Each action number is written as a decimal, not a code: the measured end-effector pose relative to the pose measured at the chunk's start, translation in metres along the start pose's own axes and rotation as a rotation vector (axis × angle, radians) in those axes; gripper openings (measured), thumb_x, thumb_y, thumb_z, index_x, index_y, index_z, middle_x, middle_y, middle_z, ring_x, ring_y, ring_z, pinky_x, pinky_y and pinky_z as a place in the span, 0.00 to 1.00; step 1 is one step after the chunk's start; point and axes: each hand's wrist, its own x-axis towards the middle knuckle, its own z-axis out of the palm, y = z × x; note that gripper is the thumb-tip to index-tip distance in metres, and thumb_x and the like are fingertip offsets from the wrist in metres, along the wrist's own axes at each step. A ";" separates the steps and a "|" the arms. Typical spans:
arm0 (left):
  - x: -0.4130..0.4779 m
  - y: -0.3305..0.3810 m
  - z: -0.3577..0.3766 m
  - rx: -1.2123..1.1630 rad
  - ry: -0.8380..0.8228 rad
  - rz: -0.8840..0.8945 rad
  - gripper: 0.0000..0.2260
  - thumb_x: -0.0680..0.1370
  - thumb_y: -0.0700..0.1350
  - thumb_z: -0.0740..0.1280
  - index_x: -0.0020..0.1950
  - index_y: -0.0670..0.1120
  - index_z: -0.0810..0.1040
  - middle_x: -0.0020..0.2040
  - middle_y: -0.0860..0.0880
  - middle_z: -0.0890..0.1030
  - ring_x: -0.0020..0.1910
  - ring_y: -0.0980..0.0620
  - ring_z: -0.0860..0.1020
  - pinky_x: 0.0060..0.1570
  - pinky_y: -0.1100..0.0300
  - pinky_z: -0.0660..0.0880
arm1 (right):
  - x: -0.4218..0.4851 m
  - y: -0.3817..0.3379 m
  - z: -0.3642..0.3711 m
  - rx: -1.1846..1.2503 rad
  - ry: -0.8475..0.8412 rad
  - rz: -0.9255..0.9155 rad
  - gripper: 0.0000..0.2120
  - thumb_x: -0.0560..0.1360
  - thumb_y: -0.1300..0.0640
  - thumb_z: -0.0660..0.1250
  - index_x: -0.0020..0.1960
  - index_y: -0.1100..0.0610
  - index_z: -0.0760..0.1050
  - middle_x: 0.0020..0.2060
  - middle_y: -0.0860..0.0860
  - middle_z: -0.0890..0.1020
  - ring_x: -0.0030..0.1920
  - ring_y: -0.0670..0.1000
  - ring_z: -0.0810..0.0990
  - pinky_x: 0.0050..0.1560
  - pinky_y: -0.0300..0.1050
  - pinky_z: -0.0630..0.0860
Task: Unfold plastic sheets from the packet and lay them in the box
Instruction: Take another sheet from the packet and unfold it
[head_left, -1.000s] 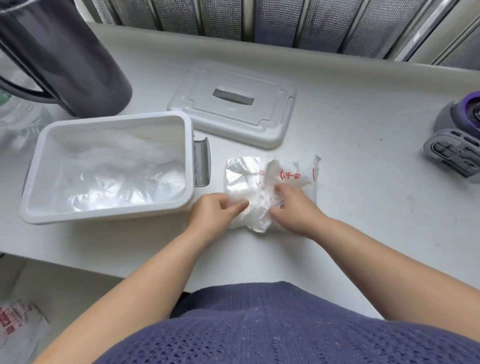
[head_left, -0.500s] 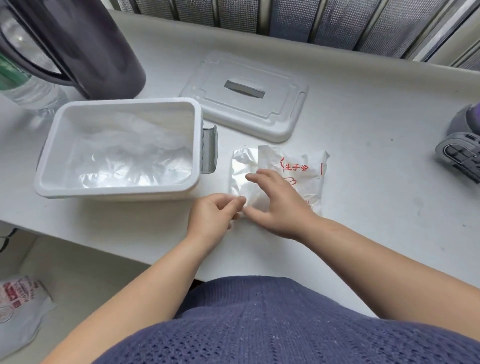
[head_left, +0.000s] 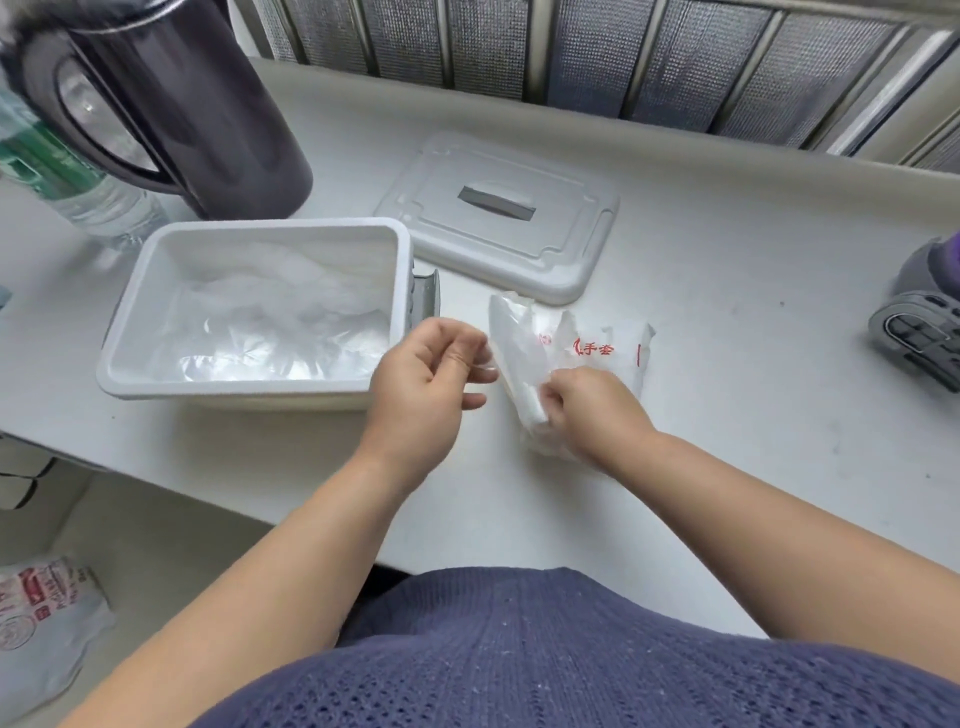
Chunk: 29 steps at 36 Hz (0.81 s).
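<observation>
A white plastic packet (head_left: 602, 353) with red print lies on the white counter, right of the open white box (head_left: 130, 312). Crumpled clear plastic sheets (head_left: 280, 332) lie inside the box. My right hand (head_left: 587, 410) grips the packet's near end and holds it down. My left hand (head_left: 431, 374) is raised beside the box's right end and pinches the edge of a thin clear sheet (head_left: 514, 343) that stretches from the packet's opening.
The box's white lid (head_left: 504, 249) lies flat behind the packet. A dark jug (head_left: 176, 104) and a water bottle (head_left: 67, 171) stand at the back left. A grey and purple device (head_left: 919, 322) sits at the right edge. A printed bag (head_left: 41, 629) lies on the floor.
My left hand has lifted up and left from the packet's corner, drawing a clear sheet out. My right hand has slid back to grip the packet's near end.
</observation>
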 end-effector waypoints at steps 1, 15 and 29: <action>0.004 0.007 -0.001 -0.014 0.002 0.021 0.09 0.81 0.42 0.61 0.42 0.47 0.75 0.35 0.56 0.78 0.36 0.59 0.80 0.33 0.65 0.76 | 0.000 0.001 -0.002 0.015 0.011 0.007 0.16 0.75 0.64 0.57 0.30 0.53 0.59 0.35 0.55 0.72 0.40 0.56 0.69 0.37 0.47 0.61; 0.053 0.057 -0.077 -0.685 0.073 -0.034 0.09 0.84 0.43 0.53 0.47 0.46 0.71 0.39 0.50 0.78 0.43 0.51 0.80 0.48 0.52 0.81 | -0.001 -0.083 -0.044 0.519 0.266 -0.230 0.26 0.70 0.39 0.62 0.61 0.54 0.75 0.53 0.42 0.76 0.55 0.41 0.73 0.53 0.34 0.67; 0.056 0.044 -0.186 0.296 0.428 0.165 0.18 0.75 0.41 0.63 0.63 0.54 0.70 0.61 0.55 0.73 0.60 0.58 0.73 0.60 0.63 0.69 | 0.057 -0.179 -0.026 0.220 0.660 -0.622 0.08 0.70 0.67 0.63 0.41 0.62 0.82 0.37 0.55 0.84 0.36 0.56 0.83 0.36 0.43 0.74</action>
